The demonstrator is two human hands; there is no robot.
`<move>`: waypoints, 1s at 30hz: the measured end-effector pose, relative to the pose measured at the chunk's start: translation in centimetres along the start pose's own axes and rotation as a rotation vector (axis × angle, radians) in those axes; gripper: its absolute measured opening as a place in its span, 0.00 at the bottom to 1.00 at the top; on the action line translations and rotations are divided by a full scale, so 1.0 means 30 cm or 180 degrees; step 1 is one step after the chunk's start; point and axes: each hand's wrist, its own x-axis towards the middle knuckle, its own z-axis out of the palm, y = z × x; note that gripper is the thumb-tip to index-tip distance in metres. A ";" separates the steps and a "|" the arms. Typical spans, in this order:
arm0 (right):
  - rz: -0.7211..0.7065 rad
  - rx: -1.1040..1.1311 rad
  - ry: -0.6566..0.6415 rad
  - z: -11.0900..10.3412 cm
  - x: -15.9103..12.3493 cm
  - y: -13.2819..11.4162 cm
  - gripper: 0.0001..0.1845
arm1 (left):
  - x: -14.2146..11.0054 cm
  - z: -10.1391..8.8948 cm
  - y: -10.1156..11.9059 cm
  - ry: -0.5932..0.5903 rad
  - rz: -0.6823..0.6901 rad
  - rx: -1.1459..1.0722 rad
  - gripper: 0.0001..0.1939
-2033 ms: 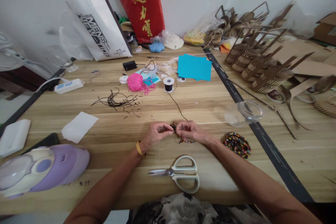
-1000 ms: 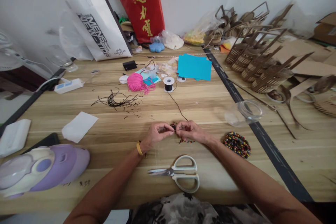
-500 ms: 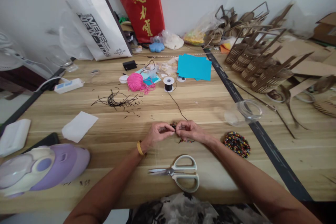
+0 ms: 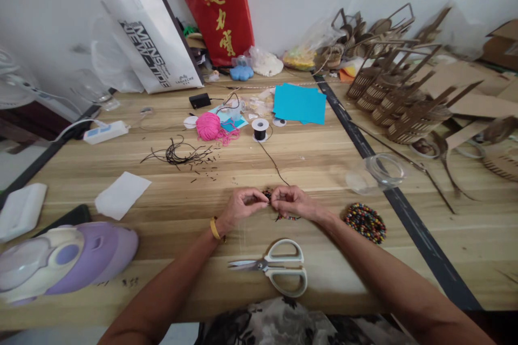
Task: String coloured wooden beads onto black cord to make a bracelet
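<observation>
My left hand [image 4: 245, 204] and my right hand [image 4: 296, 202] meet almost fingertip to fingertip above the middle of the table, both closed in a pinch. Small dark and coloured beads of a beaded string [image 4: 267, 194] show between and behind the fingertips. More of its beads peek out under my right hand. A thin black cord [image 4: 274, 163] runs from a white spool [image 4: 260, 128] down to my right hand. The exact bit pinched is hidden by the fingers. Nearer to me, scissors [image 4: 272, 267] with pale handles lie with their blades pointing left.
A coil of multicoloured beads [image 4: 366, 223] lies beside my right forearm. Further off are black cords [image 4: 175, 155] with cut bits, pink yarn [image 4: 208, 126], blue sheets [image 4: 300, 103] and a clear plastic container [image 4: 376, 172]. Brown baskets [image 4: 399, 97] stand at right, a purple-and-white device [image 4: 87, 256] at left.
</observation>
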 end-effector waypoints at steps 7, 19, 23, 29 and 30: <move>-0.0019 0.0004 -0.0014 0.000 -0.001 -0.003 0.18 | -0.001 0.000 -0.008 -0.0011 -0.0017 -0.0039 0.07; 0.0017 0.0015 0.0024 -0.001 0.000 -0.005 0.18 | -0.002 -0.003 -0.005 -0.0015 -0.0241 -0.0222 0.09; 0.0011 0.0018 0.0022 0.000 -0.001 -0.005 0.18 | -0.002 -0.003 -0.004 -0.0032 -0.0221 -0.0192 0.09; 0.0001 0.0005 0.0012 0.000 -0.001 -0.004 0.18 | -0.004 -0.003 0.000 -0.0020 -0.0168 -0.0134 0.09; 0.0000 0.0011 0.0010 0.000 0.000 -0.003 0.18 | -0.004 -0.004 0.001 -0.0024 -0.0155 -0.0125 0.09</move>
